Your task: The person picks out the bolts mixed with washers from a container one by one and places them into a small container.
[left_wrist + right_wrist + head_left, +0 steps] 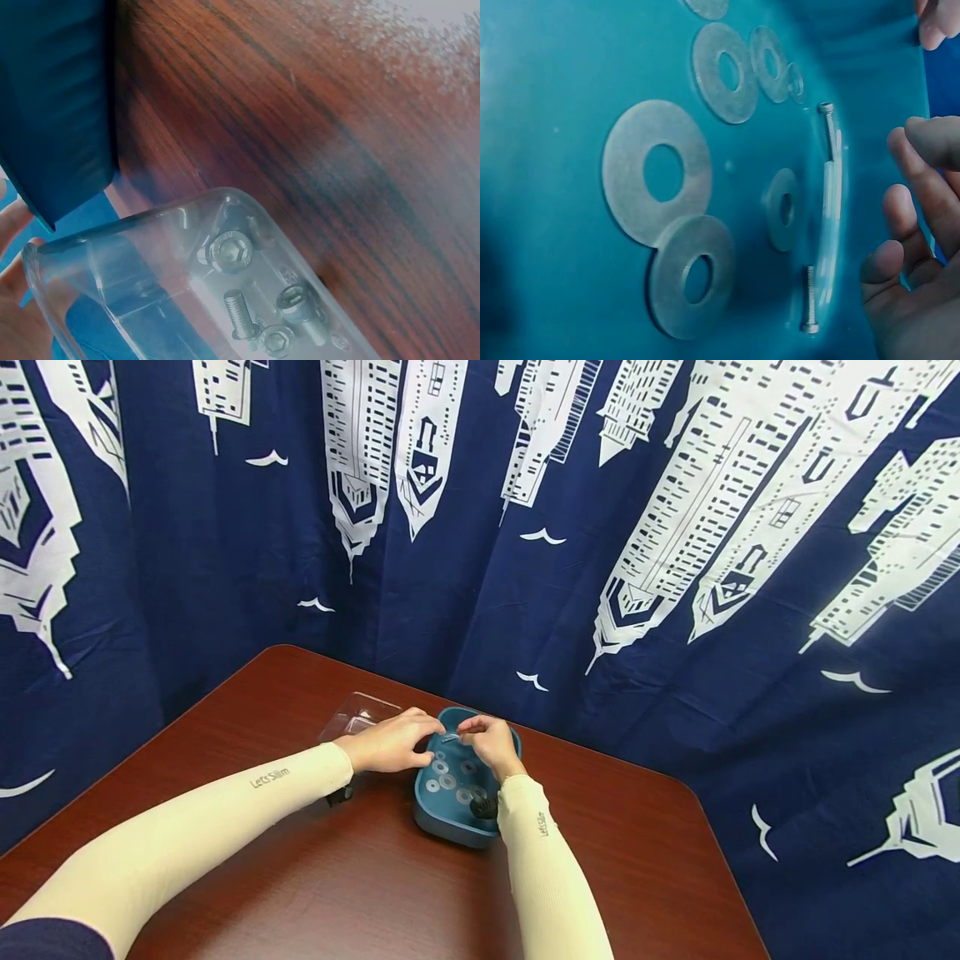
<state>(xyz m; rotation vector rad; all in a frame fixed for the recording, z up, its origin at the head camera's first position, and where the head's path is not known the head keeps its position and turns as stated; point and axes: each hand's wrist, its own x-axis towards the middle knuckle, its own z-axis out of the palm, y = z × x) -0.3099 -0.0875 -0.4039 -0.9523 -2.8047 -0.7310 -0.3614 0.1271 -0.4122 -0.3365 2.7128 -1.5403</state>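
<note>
Blue bin, grey washers

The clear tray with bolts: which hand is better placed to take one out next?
Probably the left hand. In the head view it is close beside the tray, where the left wrist view shows the bolts. The right hand is farther off, over the blue bin.
</note>
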